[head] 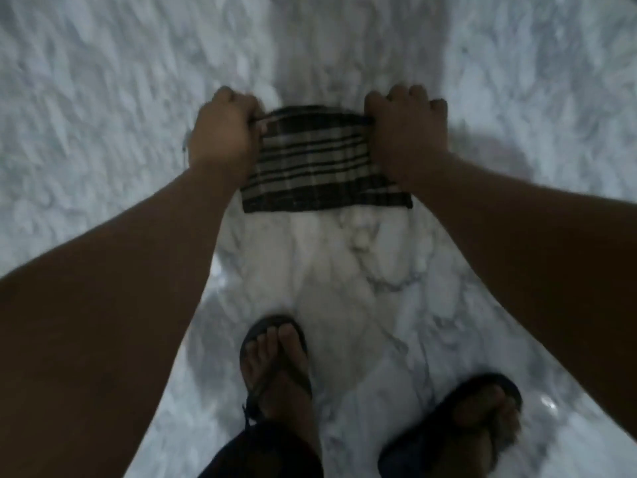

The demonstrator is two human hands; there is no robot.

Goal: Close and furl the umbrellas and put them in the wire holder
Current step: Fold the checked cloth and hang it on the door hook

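Note:
A dark plaid fabric piece (317,163) with pale stripes hangs stretched between both hands over the floor. My left hand (220,132) grips its upper left corner with curled fingers. My right hand (406,132) grips the upper right corner the same way. The cloth's lower edge hangs free and straight. Whether this fabric is an umbrella's canopy or its sleeve cannot be told. No umbrella shaft, handle or wire holder is in view.
White and grey marble floor (103,98) fills the view, blurred by motion. My two feet in dark flip-flops stand below, the left foot (275,367) and the right foot (475,419). A dark trouser hem (262,453) shows at the bottom.

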